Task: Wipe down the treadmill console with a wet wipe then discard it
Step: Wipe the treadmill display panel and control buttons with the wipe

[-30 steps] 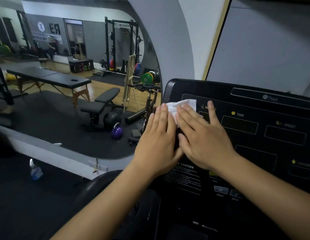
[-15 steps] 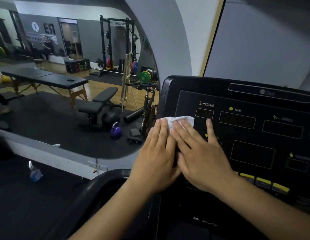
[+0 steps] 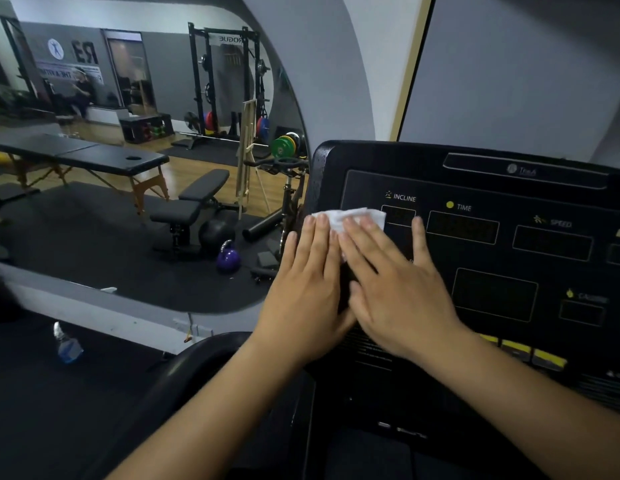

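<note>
The black treadmill console fills the right half of the view, with INCLINE, TIME and SPEED readouts. A white wet wipe lies flat on its left part, just below the INCLINE label. My left hand and my right hand lie side by side, palms down, pressing the wipe against the panel. Only the wipe's top edge shows beyond my fingertips; the rest is hidden under both hands.
Yellow buttons run along the console's lower right. A curved black handrail sits below my left forearm. A large wall mirror on the left reflects gym benches, a purple kettlebell and racks. A spray bottle stands on the dark floor.
Both hands slid the wipe down the console's left side, then back up a little toward the INCLINE readout. The camera view shifted slightly.
</note>
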A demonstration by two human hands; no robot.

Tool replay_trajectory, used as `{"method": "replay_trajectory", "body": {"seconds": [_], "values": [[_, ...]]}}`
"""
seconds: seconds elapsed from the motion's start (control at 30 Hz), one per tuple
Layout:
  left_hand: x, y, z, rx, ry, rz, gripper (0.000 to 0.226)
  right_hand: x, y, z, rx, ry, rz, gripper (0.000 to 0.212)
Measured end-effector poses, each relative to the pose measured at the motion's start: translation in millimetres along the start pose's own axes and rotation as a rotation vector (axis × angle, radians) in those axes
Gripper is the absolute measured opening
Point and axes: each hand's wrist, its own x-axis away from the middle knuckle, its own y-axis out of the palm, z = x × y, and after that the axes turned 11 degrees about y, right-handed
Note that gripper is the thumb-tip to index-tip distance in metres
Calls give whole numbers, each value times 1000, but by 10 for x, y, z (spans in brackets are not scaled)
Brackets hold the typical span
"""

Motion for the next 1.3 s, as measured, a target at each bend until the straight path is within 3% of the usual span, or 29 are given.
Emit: {"method": "replay_trajectory", "body": {"seconds": [0.2,0.4,0.63,0.87,1.1,1.3], "values": [[-586,-281,-131,-30,12,17,75,-473,-228,118,54,141,-15,63],[-118,78,195,-4,76,82,74,138,-37,74,14,74,0,64],[-579,-103,107,-66,70,60,72,-236,-171,241,38,169,-3,65],[-198,203,486,-23,143,88,74,380,20,321,-19,106,13,65],[-838,-3,450,9,125,77,76,-69,-206,658,23,214,56,62],[-399,287,787,-5,189,123,74,515,11,644,-30,163,57,65]]}}
